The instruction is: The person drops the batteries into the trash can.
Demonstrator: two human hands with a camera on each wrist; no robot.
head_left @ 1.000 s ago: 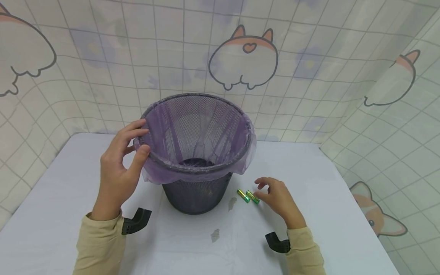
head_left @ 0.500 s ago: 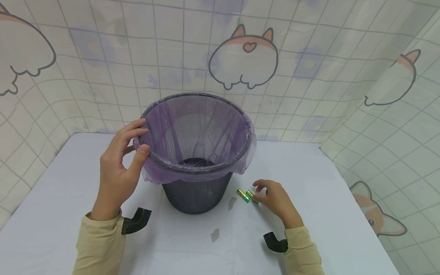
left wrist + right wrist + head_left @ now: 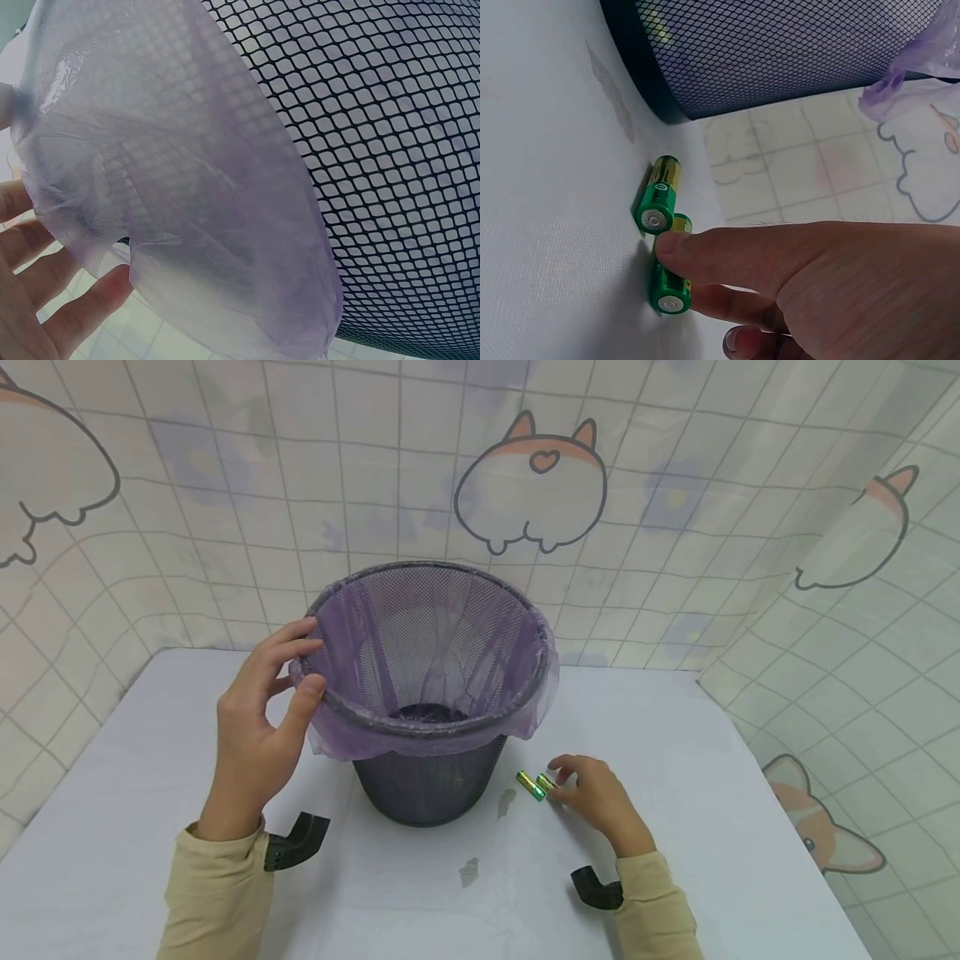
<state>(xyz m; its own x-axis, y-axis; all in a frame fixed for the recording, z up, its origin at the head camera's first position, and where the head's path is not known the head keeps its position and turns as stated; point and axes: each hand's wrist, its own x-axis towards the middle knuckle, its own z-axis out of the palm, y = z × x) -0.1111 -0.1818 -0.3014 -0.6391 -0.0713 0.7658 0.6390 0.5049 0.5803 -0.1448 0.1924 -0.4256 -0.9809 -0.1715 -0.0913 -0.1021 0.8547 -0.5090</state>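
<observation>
A black mesh wastebasket (image 3: 429,785) stands on the white table, lined with a purple plastic bag (image 3: 420,745) folded over its rim. My left hand (image 3: 258,727) holds the left side of the rim, thumb at the front and fingers farther back. In the left wrist view, fingertips (image 3: 112,285) touch the bag's loose edge. Two green and gold batteries lie side by side, right of the wastebasket. The left battery (image 3: 660,196) is untouched. My right hand (image 3: 596,793) pinches the right battery (image 3: 672,296), its thumb across the middle; the fingers behind are partly hidden.
Two grey patches, one nearer (image 3: 469,872) and one farther (image 3: 506,803), mark the white tabletop (image 3: 405,902). A checked cloth (image 3: 420,460) with cartoon corgis hangs behind and at the sides. Black curved mounts jut from both wrists.
My right hand has moved slightly left, and its thumb and fingers have come onto the right battery. My left hand stays on the rim. Both batteries lie where they were.
</observation>
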